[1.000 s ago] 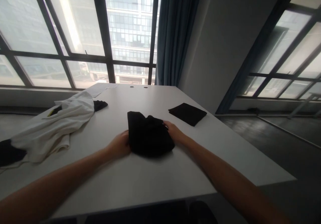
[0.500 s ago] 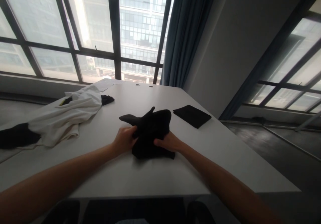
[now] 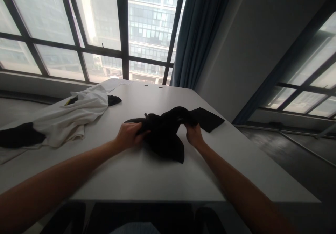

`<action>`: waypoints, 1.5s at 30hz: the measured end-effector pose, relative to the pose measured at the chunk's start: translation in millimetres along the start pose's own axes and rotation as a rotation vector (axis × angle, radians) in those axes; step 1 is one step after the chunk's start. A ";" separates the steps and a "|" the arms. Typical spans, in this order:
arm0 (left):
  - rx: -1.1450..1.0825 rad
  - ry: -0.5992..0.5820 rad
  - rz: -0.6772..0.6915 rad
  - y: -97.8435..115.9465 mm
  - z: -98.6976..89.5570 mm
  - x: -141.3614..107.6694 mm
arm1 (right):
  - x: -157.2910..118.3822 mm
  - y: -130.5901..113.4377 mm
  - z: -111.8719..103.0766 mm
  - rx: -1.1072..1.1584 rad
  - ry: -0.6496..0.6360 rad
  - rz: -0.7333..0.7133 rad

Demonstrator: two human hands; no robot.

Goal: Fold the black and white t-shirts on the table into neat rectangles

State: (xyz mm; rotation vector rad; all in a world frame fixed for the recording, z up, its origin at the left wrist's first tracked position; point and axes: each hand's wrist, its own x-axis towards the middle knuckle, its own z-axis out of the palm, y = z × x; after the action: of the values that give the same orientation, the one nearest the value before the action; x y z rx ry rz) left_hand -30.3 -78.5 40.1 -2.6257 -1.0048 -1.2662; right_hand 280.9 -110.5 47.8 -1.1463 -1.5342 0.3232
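While the left fingers (image 3: 131,127) and right fingers (image 3: 192,130) grip it, the black cloth (image 3: 165,139) spans between them, its long axis seemingly crosswise.

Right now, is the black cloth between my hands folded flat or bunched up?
Bunched up: between your left hand and right hand, the black cloth has an uneven outline, one corner jutting out.

Washed-out daylight glares through the window (image 3: 151,24), leaving the wall (image 3: 249,45) dim and the black cloth (image 3: 165,139) a murky silhouette.

Near tabletop (image 3: 147,186) is open; black bundle (image 3: 166,141) blocks beyond.
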 end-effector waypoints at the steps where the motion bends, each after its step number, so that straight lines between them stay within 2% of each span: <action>1: 0.036 0.049 -0.047 -7.7 -8.1 5.0 | 7.9 7.4 -16.4 -0.010 0.078 -0.013; 3: 0.102 0.191 -0.155 -27.9 -27.3 13.4 | 22.3 27.3 -52.8 -0.047 0.197 -0.032; 4: 0.126 0.272 -0.213 -39.7 -37.5 15.9 | 28.0 39.1 -70.9 -0.064 0.213 -0.038; 5: 0.147 0.353 -0.268 -51.8 -47.4 17.0 | 32.3 51.3 -87.6 -0.068 0.181 -0.024; 7: 0.146 0.448 -0.341 -74.9 -65.2 15.6 | 37.1 75.1 -114.4 -0.077 -0.075 0.124; 9: 0.101 0.522 -0.397 -92.8 -78.0 11.8 | 38.2 94.8 -130.8 -0.147 -0.249 0.265; 10: 0.082 0.549 -0.426 -99.0 -81.7 10.2 | 38.0 102.2 -135.4 -0.189 -0.282 0.306; 12: 0.085 0.562 -0.480 -104.2 -82.0 8.4 | 37.2 111.8 -138.6 -0.284 -0.250 0.339; 14: 0.129 0.451 -0.471 -99.4 -71.4 8.2 | 36.4 113.8 -134.9 -0.385 -0.173 0.331; 17: 0.129 0.101 -0.292 -76.5 -38.4 7.3 | 34.7 105.2 -116.8 -0.518 -0.108 0.241; 19: 0.083 -0.123 -0.135 -58.4 -12.9 5.5 | 32.1 95.6 -97.8 -0.577 -0.135 0.150; 21: 0.063 -0.286 -0.020 -45.4 7.6 3.8 | 28.5 87.0 -76.7 -0.621 -0.207 0.095; 24: 0.082 -0.415 0.018 -39.9 21.5 3.1 | 23.8 79.3 -49.5 -0.738 -0.318 0.116; 27: 0.105 -0.444 -0.003 -40.5 21.3 4.5 | 22.4 75.9 -33.1 -0.897 -0.372 0.128; 29: 0.101 -0.434 -0.013 -39.9 18.1 6.6 | 23.3 73.0 -29.4 -0.955 -0.388 0.095; 31: 0.064 -0.371 -0.071 -41.9 10.9 11.0 | 25.9 68.5 -33.0 -0.955 -0.366 0.043; 32: 0.023 -0.302 -0.130 -45.6 4.5 14.0 | 27.8 65.7 -38.1 -0.936 -0.319 0.008; 33: -0.035 -0.184 -0.214 -51.6 -4.3 17.5 | 30.1 62.5 -45.4 -0.906 -0.246 -0.035; 35: -0.157 0.135 -0.406 -70.4 -29.3 23.9 | 35.4 56.1 -65.4 -0.825 -0.016 -0.138; 36: -0.211 0.364 -0.509 -82.0 -44.4 26.1 | 38.0 53.4 -76.7 -0.780 0.129 -0.183; 37: -0.206 0.488 -0.558 -94.0 -60.0 27.2 | 40.4 51.4 -87.6 -0.734 0.283 -0.217; 38: -0.211 0.558 -0.592 -105.5 -74.8 27.2 | 42.3 50.4 -97.2 -0.687 0.420 -0.226; 39: -0.264 0.682 -0.652 -115.9 -87.9 26.3 | 43.6 50.6 -104.4 -0.646 0.519 -0.214; 40: -0.300 0.744 -0.701 -124.5 -98.2 24.8 | 44.1 51.8 -109.0 -0.620 0.572 -0.185; 41: -0.334 0.794 -0.747 -130.9 -105.3 23.0 | 43.8 54.0 -110.8 -0.611 0.570 -0.146; 43: -0.357 0.835 -0.806 -136.7 -109.4 19.7 | 41.4 59.7 -107.8 -0.630 0.444 -0.061; 45: -0.326 0.772 -0.808 -133.1 -101.4 17.1 | 38.5 64.5 -101.5 -0.644 0.296 0.018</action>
State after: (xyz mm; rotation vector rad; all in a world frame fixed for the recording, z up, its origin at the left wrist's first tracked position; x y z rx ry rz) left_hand -168.5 3.1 90.5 -1.5313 -1.8135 -2.4780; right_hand 404.4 -86.3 57.0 -1.6192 -1.3942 -0.3493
